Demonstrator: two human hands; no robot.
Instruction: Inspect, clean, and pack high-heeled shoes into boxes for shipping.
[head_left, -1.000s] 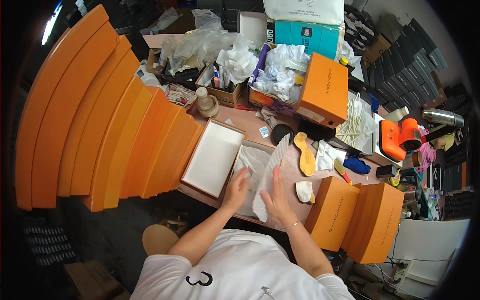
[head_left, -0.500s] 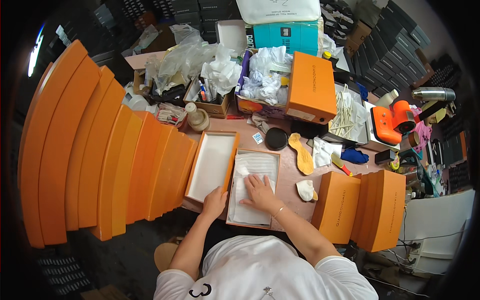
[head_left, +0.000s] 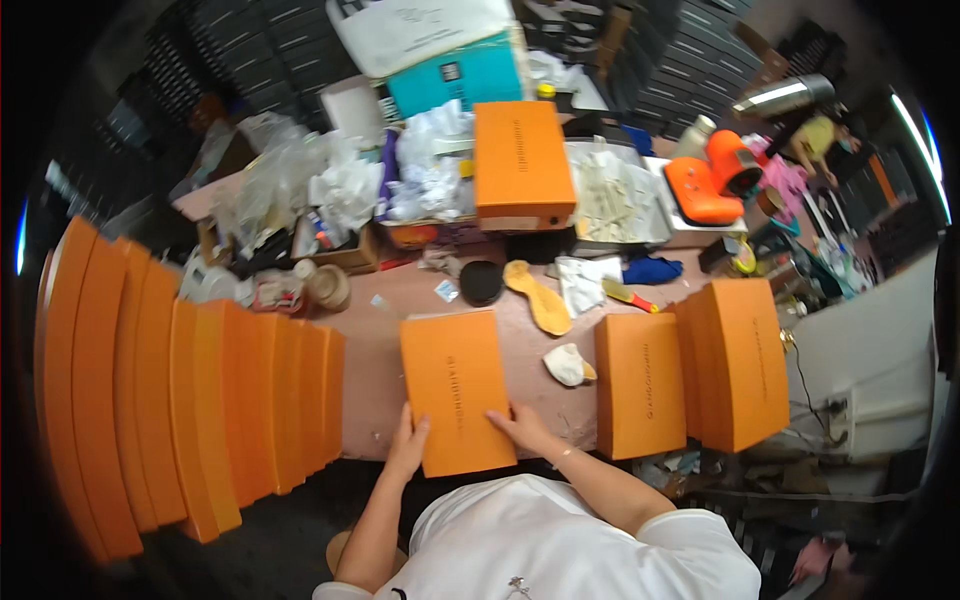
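An orange shoebox (head_left: 455, 370) with its lid on lies at the near edge of the pink table. My left hand (head_left: 407, 447) grips its lower left side, thumb near the top edge. On the opposite side my right hand (head_left: 524, 430) presses against the edge, its thumb over the lid and its other fingers partly hidden. The lid covers whatever is inside. Just right of the shoebox sits a crumpled white cloth (head_left: 567, 365). Beyond it lie a tan sole-shaped pad (head_left: 540, 300) and a round black container (head_left: 481, 284).
Tall rows of orange boxes (head_left: 225, 390) line the left, and more orange boxes (head_left: 641, 385) stand at right. A brush (head_left: 630, 296) lies near a white cloth (head_left: 588, 283). Behind are paper-filled boxes, another orange box (head_left: 520, 160) and an orange device (head_left: 705, 190). Another person (head_left: 815, 142) is far right.
The lid that lay beside the open box now covers it. My right hand has left the white paper inside for the box's right side; my left hand holds the left side. The view has shifted.
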